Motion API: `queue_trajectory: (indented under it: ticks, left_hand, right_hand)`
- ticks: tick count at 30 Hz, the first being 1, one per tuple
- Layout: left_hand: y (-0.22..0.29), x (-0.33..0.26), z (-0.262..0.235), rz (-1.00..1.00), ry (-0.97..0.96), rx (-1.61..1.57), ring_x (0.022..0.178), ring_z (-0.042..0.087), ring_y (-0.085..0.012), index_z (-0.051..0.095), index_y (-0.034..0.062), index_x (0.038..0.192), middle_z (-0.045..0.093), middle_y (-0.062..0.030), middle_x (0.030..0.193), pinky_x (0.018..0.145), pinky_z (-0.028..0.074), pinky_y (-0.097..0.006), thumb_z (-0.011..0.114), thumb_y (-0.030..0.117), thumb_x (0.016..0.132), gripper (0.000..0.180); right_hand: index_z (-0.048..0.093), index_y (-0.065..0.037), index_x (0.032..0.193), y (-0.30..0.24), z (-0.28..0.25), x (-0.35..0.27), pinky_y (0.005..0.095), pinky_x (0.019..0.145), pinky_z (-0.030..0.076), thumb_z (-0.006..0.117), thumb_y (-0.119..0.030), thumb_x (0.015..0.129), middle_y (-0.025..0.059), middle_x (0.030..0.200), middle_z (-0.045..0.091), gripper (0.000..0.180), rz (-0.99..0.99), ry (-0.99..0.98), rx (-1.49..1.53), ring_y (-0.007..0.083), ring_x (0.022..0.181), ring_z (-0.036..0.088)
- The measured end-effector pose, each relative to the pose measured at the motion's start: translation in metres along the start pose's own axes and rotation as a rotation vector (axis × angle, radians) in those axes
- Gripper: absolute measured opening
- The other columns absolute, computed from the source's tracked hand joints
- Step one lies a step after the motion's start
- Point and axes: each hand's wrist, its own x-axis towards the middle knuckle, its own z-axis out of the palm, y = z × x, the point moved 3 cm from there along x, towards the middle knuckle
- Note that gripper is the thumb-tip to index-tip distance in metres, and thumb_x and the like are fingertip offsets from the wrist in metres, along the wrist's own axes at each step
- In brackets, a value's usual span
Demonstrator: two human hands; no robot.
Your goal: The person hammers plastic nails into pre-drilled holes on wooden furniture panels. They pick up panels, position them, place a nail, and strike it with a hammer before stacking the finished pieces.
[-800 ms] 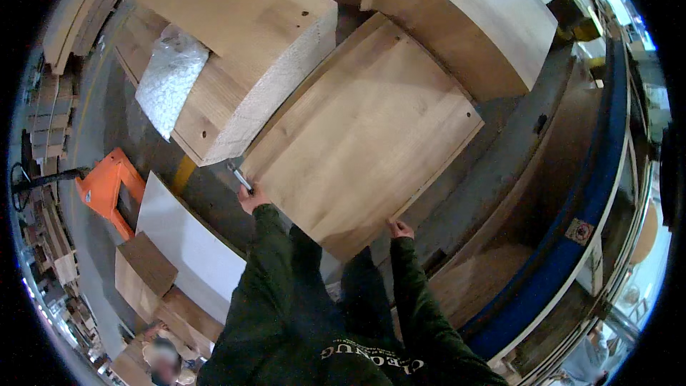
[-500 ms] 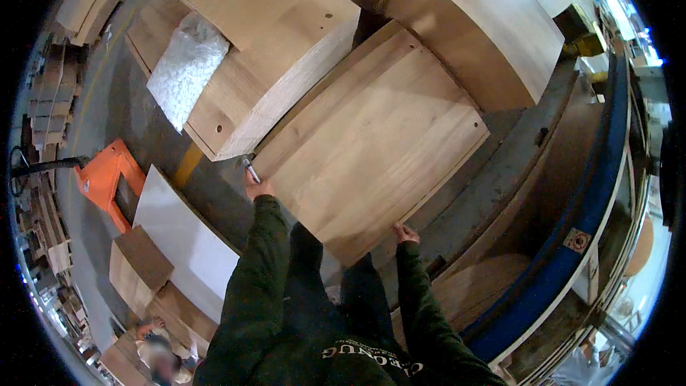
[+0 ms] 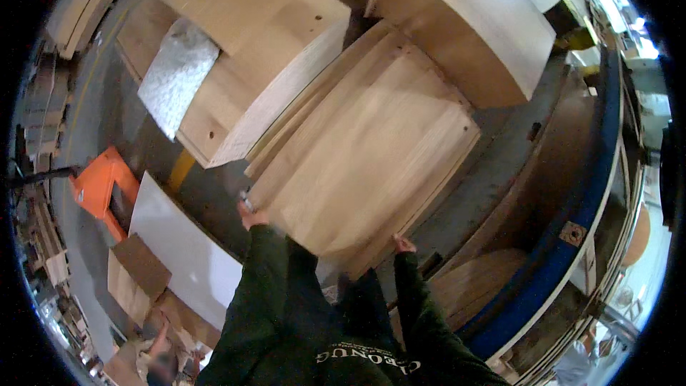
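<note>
A large pale wooden board (image 3: 371,150) lies tilted in front of me, on top of other boards of the same kind. My left hand (image 3: 250,213) grips its near left corner, and a small grey object shows at the fingers. My right hand (image 3: 402,244) holds the board's near right edge. Both arms are in dark green sleeves and reach out from the lower edge.
Stacks of light wooden panels (image 3: 464,21) stand behind and to the left. A speckled grey sheet (image 3: 175,82) rests on one stack. An orange pallet truck (image 3: 100,186) and a white sheet (image 3: 182,250) lie at lower left. A blue-edged frame (image 3: 572,236) curves along the right.
The board has slid farther away and to the right, onto the boards beneath. Both hands moved forward with it, still on its near edge.
</note>
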Motion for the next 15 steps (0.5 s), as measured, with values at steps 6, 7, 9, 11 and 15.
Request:
queue_trajectory:
  ticks: [6,7,9,11,15]
  left_hand:
    - [-0.119,-0.009,0.025,-1.063,0.155,-0.075,0.088,0.051,-0.0253,0.042,-0.0011,0.112,0.051,-0.0152,0.103,0.071,0.044,-0.035,0.058,0.02,0.07,0.049]
    - [-0.1,-0.017,0.021,-1.067,-0.045,-0.201,0.089,0.051,-0.026,0.042,-0.0011,0.112,0.05,-0.0152,0.104,0.072,0.043,-0.036,0.057,0.02,0.071,0.049]
    - [-0.087,-0.027,0.004,-1.056,-0.363,-0.569,0.092,0.05,-0.0274,0.04,-0.0012,0.113,0.049,-0.0153,0.106,0.074,0.043,-0.038,0.056,0.02,0.071,0.05]
    - [-0.077,-0.033,-0.042,-1.094,-0.728,-0.92,0.094,0.049,-0.0289,0.039,-0.0013,0.114,0.048,-0.0153,0.109,0.076,0.043,-0.04,0.055,0.02,0.072,0.05]
    - [-0.01,-0.041,-0.148,-1.003,-1.469,-1.183,0.1,0.048,-0.0317,0.037,-0.0014,0.116,0.045,-0.0153,0.114,0.081,0.042,-0.044,0.053,0.02,0.074,0.05]
  right_hand:
    - [0.061,0.003,0.079,0.001,-0.031,0.009,0.0385,0.065,0.042,0.047,-0.048,0.073,0.0162,0.078,0.059,0.053,-0.03,0.187,-0.133,0.0263,0.071,0.055]
    - [0.061,0.003,0.079,-0.006,-0.043,0.019,0.0395,0.064,0.042,0.044,-0.051,0.073,0.0169,0.077,0.059,0.057,-0.047,0.259,-0.191,0.0274,0.07,0.055]
    - [0.061,0.004,0.078,-0.026,-0.042,0.032,0.0414,0.062,0.041,0.039,-0.057,0.074,0.0181,0.075,0.059,0.064,-0.074,0.321,-0.32,0.0296,0.068,0.054]
    - [0.061,0.004,0.077,-0.043,-0.03,0.028,0.0434,0.06,0.04,0.034,-0.063,0.074,0.0194,0.073,0.058,0.072,-0.124,0.304,-0.387,0.0318,0.066,0.054]
    - [0.061,0.005,0.078,-0.043,-0.057,0.014,0.0435,0.062,0.04,0.035,-0.066,0.071,0.0219,0.074,0.058,0.076,-0.056,0.473,-0.239,0.033,0.07,0.055]
